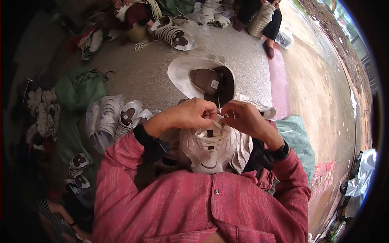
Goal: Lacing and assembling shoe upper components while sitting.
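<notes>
A white shoe upper (207,157) lies in front of my chest, its toe pointing toward me. White laces cross over its front, with dark gaps between the rows. Close to its top eyelets, my left hand (193,114) is closed in a pinch on the shoelace (219,122). Facing it, my right hand (246,117) also pinches at the lace, fingertips a little apart from the left ones. Just beyond both hands, another pale upper (178,72) opens upward, showing a brown lining with a small white label. More white uppers (243,152) are stacked against the right side.
Nested white uppers (106,121) stand on the left beside a green sack (81,91). Another row (175,37) lies farther off on the concrete floor. A green sheet (297,139) is beside my right arm. Other people sit at the far edge, one near stacked uppers (261,20).
</notes>
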Available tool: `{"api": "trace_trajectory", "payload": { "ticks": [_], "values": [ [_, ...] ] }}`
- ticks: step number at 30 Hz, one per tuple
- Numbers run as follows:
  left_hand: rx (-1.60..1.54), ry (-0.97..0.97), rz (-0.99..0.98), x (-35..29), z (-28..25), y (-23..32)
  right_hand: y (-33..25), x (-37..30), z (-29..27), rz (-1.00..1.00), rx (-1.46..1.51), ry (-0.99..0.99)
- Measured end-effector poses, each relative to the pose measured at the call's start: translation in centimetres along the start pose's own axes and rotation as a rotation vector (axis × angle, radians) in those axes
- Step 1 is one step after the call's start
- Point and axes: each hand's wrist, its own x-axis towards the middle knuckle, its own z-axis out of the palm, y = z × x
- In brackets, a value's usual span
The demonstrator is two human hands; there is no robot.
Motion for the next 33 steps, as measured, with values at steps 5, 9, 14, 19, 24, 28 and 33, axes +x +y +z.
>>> {"api": "trace_trajectory", "payload": {
  "ticks": [5, 9, 14, 19, 24, 28, 33],
  "values": [
    [-0.096, 0.16, 0.2, -0.2, 1.3, -0.2, 0.1, 0.2, 1.0, 0.05, 0.038, 0.025],
    [0.139, 0.346, 0.392, -0.1, 1.6, -0.7, 0.5, 0.0, 1.5, -0.08, -0.014, 0.089],
    [0.27, 0.403, 0.376, -0.9, 1.6, -0.8, -0.7, -1.1, -0.3, -0.336, -0.308, 0.341],
    [0.448, 0.376, 0.426, -0.8, 1.3, -1.4, 0.4, -3.0, -2.5, -0.213, -0.547, 0.35],
    [0.521, 0.359, 0.454, -1.9, 0.8, 0.1, 3.2, -4.9, -4.0, -0.2, 0.003, 0.144],
    [0.295, 0.051, 0.377, -4.1, -1.8, 0.1, 3.7, -7.1, -3.4, 0.215, 1.082, 0.185],
    [-0.177, 0.086, -0.161, -8.6, -4.0, -0.6, 7.2, -8.4, -0.5, 0.102, 1.847, 0.284]
  ]
}}
